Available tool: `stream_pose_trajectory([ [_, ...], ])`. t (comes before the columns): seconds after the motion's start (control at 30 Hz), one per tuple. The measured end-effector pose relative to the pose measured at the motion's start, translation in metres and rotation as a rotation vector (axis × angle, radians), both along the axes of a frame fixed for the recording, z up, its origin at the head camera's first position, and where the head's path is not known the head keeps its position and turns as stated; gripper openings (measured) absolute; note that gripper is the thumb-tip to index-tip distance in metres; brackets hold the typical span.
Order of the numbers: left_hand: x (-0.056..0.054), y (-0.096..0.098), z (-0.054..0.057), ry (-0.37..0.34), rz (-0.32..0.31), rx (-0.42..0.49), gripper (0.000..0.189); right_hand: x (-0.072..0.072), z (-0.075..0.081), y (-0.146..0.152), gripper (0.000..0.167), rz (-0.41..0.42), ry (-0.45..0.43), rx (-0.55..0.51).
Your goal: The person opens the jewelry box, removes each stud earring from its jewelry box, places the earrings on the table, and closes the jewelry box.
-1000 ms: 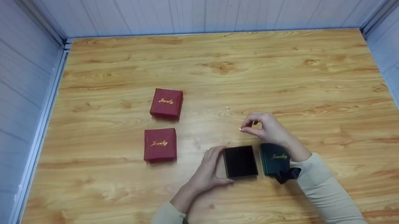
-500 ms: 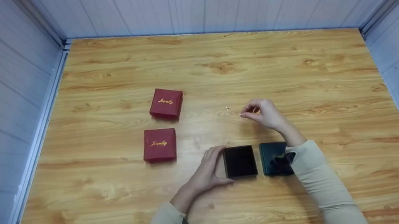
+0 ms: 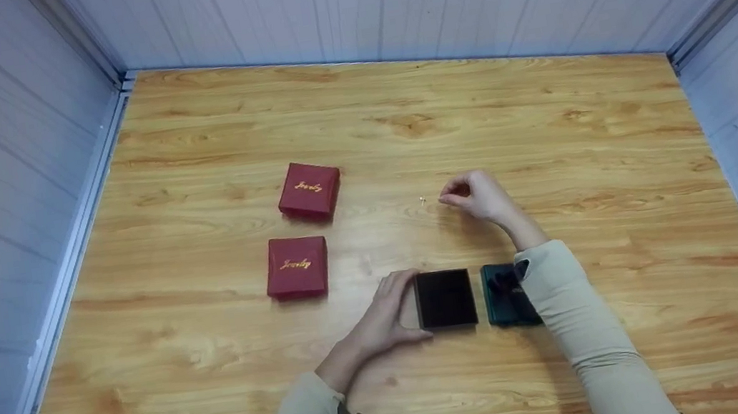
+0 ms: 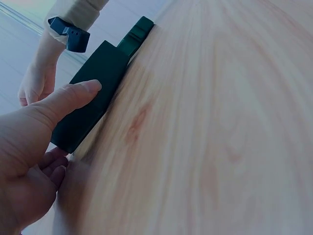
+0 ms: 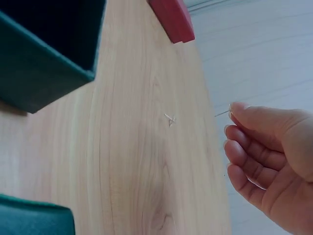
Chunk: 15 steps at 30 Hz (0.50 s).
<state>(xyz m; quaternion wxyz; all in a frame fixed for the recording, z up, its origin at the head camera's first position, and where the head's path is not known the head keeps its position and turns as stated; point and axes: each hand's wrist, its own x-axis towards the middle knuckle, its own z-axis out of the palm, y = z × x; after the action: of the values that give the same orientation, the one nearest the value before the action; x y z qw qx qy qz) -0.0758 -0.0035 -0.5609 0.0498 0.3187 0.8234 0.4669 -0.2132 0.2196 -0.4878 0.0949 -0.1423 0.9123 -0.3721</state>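
Observation:
My left hand [image 3: 379, 322] holds an open dark green jewelry box base [image 3: 445, 299], its thumb on the near side and its fingers on the far side. The base has a black interior. Beyond it, over the table, my right hand [image 3: 487, 197] pinches a tiny stud earring between thumb and index finger. Its thin pin [image 5: 222, 113] sticks out in the right wrist view, while the rest is mostly covered by the fingertips. A second small earring [image 5: 169, 119] lies on the table near that hand. The green lid [image 3: 501, 297], partly under the right sleeve, lies just right of the base.
Two dark red boxes lettered "Jewelry" sit to the left, one farther back [image 3: 309, 190] and one nearer [image 3: 297, 268]. The wood-grain table [image 3: 177, 335] is bounded by pale panel walls [image 3: 348, 8] at the back and sides.
My right hand has moved forward, away from the body, to beside the earring on the table, still pinching the other one. The left hand and the green box base have stayed put.

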Motion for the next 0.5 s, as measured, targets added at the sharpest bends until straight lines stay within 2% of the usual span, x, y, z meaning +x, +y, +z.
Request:
stream_pose_trajectory([
  [0.2,0.000,-0.001,0.001,-0.019,0.004,-0.005,0.094,-0.008,-0.008,-0.002,0.014,-0.019,-0.032,0.042],
  [0.5,0.000,-0.001,0.001,-0.040,-0.009,0.001,0.094,-0.017,-0.017,-0.004,0.013,-0.094,-0.091,0.076],
])
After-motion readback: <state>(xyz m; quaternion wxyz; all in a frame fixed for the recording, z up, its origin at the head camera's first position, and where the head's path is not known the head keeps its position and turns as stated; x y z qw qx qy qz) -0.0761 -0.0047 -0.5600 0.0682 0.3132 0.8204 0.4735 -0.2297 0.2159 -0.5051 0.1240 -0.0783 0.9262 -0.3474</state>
